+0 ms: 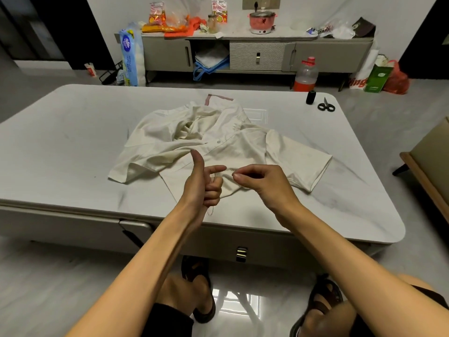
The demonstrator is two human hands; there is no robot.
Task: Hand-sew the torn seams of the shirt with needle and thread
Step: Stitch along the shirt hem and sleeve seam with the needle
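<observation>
Shirt (218,144) of cream colour lies crumpled on the grey worktop (73,132), near its front edge and a little right of the middle. Both hands are raised just over the lower hem of the shirt, on the side closest to the person.

Left hand (204,183) has the thumb pointing straight up and the index finger stretched toward the right, while the other three fingers (213,193) are curled closed. A thin thread (211,211) runs through this closed part and hangs below the hand as a small loop over the worktop. Right hand (261,183) is pinched shut, thumb tip against the index tip, and the pinch is very close to the left index fingertip. A short light line goes between the two hands; it seems to be the same thread pulled straight. The needle I cannot tell, it is too small to see.

At the far right corner of the worktop stand a black spool (310,97) and, just beside it, black scissors (326,107), well apart from the shirt. The left half of the worktop is bare and gives wide room. On the right side the shirt sleeve reaches near the edge. The front edge is just below the hands.
</observation>
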